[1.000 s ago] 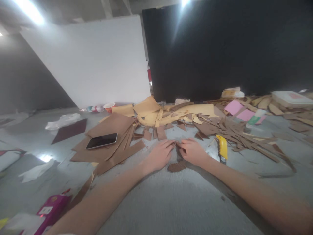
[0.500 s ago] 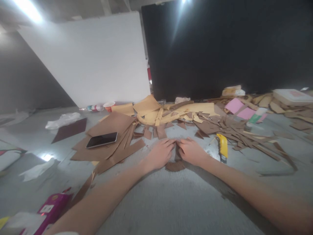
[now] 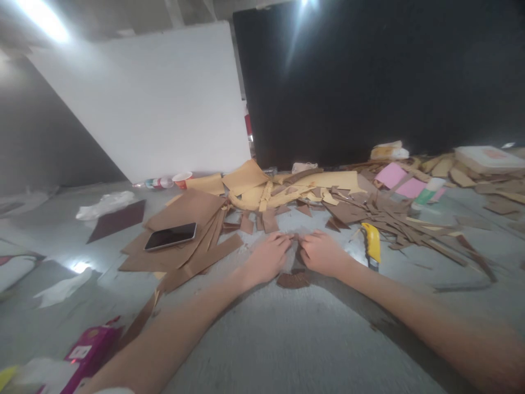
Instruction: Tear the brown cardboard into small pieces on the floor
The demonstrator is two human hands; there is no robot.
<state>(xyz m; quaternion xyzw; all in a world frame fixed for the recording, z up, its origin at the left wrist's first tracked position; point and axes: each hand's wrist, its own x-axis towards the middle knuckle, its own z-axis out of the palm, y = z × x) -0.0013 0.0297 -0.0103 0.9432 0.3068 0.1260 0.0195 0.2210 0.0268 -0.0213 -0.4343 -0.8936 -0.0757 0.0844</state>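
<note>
Plastic film (image 3: 106, 203), white and crumpled, is lying at the far left of a gray worktop (image 3: 246, 334), just beside a dark brown sheet (image 3: 117, 221). Nearer the person, a purple plastic unit (image 3: 92, 342) is showing a small red light; its pale label is looking too blurred for me to read. A drink bottle (image 3: 159, 183) is lying on its side by a red-and-white paper cup (image 3: 181, 179), their printing too small to make out. A smartphone (image 3: 170, 237) is resting, screen dark, on stacked brown sheets (image 3: 186, 210), no brand showing.

At center, the left hand (image 3: 268, 257) is resting with fingers curled inward, tips at a small brown scrap (image 3: 295, 237). A ribbed, fan-shaped brown piece (image 3: 293, 280) is lying on the worktop, on the person's side of the fingertips, its long axis running roughly left to right; the left hand is sitting nearer to it. The right hand (image 3: 322, 254) is mirroring that curl, tips at the scrap's other side. Whether either hand is gripping the scrap or merely touching it, I cannot tell; the thumbs are not showing clearly.

Right of that, a yellow utility knife (image 3: 372, 243) is lying near the right forearm, beside a heap of narrow brown strips (image 3: 394, 221). Pink sheets (image 3: 391, 176) and a green-and-white bottle (image 3: 430, 192) are sitting farther back. At far right, a white box (image 3: 490, 158) is bearing a reddish label, its wording illegible.
</note>
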